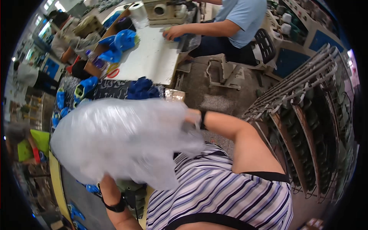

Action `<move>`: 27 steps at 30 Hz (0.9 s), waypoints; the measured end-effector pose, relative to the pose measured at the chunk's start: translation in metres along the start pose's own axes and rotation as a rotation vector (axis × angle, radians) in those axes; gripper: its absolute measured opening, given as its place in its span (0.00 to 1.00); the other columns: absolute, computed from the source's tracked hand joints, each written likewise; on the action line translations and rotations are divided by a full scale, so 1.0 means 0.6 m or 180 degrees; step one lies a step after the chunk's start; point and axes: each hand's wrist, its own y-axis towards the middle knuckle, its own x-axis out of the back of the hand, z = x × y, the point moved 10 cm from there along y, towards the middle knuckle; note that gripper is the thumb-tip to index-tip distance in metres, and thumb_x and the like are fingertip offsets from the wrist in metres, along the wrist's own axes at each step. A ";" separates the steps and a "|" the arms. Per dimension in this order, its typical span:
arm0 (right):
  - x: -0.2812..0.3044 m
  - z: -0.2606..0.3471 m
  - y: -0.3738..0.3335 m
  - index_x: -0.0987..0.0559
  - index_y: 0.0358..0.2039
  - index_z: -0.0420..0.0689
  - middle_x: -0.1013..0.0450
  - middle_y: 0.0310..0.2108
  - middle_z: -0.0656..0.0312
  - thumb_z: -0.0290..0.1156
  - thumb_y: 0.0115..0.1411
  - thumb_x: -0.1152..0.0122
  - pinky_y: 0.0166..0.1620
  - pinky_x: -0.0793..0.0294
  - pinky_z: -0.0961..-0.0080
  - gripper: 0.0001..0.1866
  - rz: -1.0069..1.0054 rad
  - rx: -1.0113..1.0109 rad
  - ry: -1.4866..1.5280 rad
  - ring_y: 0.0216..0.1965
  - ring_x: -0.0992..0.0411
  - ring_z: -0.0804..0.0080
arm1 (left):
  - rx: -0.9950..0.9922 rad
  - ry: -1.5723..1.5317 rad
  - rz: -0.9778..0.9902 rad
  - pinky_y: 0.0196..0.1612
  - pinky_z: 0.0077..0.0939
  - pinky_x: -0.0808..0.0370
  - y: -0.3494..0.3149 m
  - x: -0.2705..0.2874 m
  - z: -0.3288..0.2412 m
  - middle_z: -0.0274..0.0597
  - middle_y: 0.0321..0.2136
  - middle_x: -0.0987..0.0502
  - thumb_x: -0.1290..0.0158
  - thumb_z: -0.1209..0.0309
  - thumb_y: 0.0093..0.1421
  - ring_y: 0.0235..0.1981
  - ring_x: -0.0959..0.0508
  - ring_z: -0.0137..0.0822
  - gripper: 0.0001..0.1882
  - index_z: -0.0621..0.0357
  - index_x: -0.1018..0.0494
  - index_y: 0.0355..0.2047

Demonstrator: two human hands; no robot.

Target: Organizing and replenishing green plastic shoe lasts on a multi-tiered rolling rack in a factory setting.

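A large translucent plastic bag (115, 134), puffed out and smeared by motion, spreads in front of my body. My right hand (193, 117) grips its right side, with part of the fingers covered by the film. The wrist and back of my left hand (108, 183) come up against the bag's lower edge; its fingers are hidden behind the plastic. Whatever the bag contains cannot be made out. Just beyond it lie a dark blue bundle (142, 89) of cloth-like pieces and a blue and lime shoe upper (86, 87).
Ahead, a co-worker in a light blue shirt (241, 19) sits at a white sewing table (149, 53), with red-handled scissors (112, 73) on it. A metal rack (303, 96) full of dark green pieces stands close on my right. More blue shoe uppers (76, 212) lie at the lower left.
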 end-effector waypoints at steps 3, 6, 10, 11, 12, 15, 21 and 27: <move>0.042 0.032 -0.199 0.26 0.47 0.38 0.27 0.46 0.58 0.24 0.57 0.44 0.48 0.28 0.74 0.16 -0.0259 -0.0212 0.0952 0.44 0.28 0.69 | 0.0032 0.0238 0.0249 0.46 0.44 0.28 0.211 -0.050 -0.083 0.57 0.38 0.26 0.49 0.74 0.51 0.43 0.26 0.53 0.18 0.64 0.27 0.44; 0.154 0.070 -0.339 0.25 0.42 0.39 0.27 0.45 0.58 0.26 0.56 0.44 0.46 0.28 0.71 0.12 -0.1210 0.0396 -0.0212 0.43 0.28 0.65 | 0.0075 0.0461 0.0612 0.46 0.44 0.29 0.309 -0.200 -0.040 0.57 0.38 0.26 0.49 0.74 0.51 0.42 0.26 0.54 0.18 0.65 0.28 0.44; 0.199 0.110 -0.487 0.23 0.37 0.41 0.27 0.43 0.57 0.29 0.56 0.45 0.44 0.29 0.67 0.09 -0.1883 0.1003 -0.1431 0.42 0.29 0.61 | 0.0042 0.0650 0.0785 0.46 0.44 0.29 0.471 -0.442 -0.012 0.58 0.37 0.26 0.49 0.74 0.51 0.42 0.26 0.54 0.18 0.65 0.28 0.44; 0.208 0.061 -0.515 0.26 0.42 0.40 0.28 0.45 0.56 0.28 0.57 0.45 0.48 0.30 0.68 0.13 -0.2018 0.0546 -0.0978 0.45 0.30 0.62 | 0.0021 0.0697 0.0810 0.46 0.44 0.29 0.514 -0.508 -0.003 0.58 0.37 0.26 0.49 0.74 0.51 0.42 0.26 0.54 0.18 0.65 0.28 0.44; 0.213 0.009 -0.543 0.29 0.48 0.40 0.29 0.47 0.55 0.28 0.58 0.45 0.51 0.32 0.69 0.17 -0.2139 0.0094 -0.0518 0.48 0.31 0.63 | -0.0002 0.0743 0.0831 0.46 0.44 0.29 0.564 -0.584 0.010 0.58 0.37 0.26 0.49 0.74 0.51 0.42 0.26 0.54 0.18 0.65 0.28 0.44; 0.218 -0.086 -0.634 0.31 0.54 0.40 0.31 0.50 0.54 0.29 0.59 0.45 0.55 0.33 0.70 0.21 -0.2666 -0.0315 0.0433 0.51 0.32 0.64 | 0.0005 0.0877 0.0911 0.45 0.44 0.29 0.674 -0.691 0.015 0.58 0.36 0.26 0.49 0.74 0.51 0.41 0.26 0.55 0.18 0.66 0.28 0.44; 0.258 -0.229 -0.792 0.32 0.55 0.42 0.31 0.51 0.55 0.36 0.60 0.44 0.54 0.33 0.67 0.24 -0.4667 0.0303 0.3296 0.51 0.33 0.65 | -0.0081 0.1165 0.1015 0.45 0.44 0.29 0.859 -0.814 -0.010 0.59 0.36 0.26 0.50 0.74 0.51 0.41 0.26 0.56 0.18 0.66 0.28 0.44; 0.418 -0.161 -0.772 0.35 0.57 0.42 0.32 0.50 0.59 0.32 0.62 0.48 0.53 0.33 0.66 0.23 -0.4684 0.0393 0.4405 0.50 0.33 0.68 | -0.0107 0.1439 0.1174 0.45 0.44 0.29 1.035 -0.832 -0.048 0.60 0.35 0.26 0.50 0.74 0.51 0.40 0.26 0.56 0.18 0.67 0.28 0.44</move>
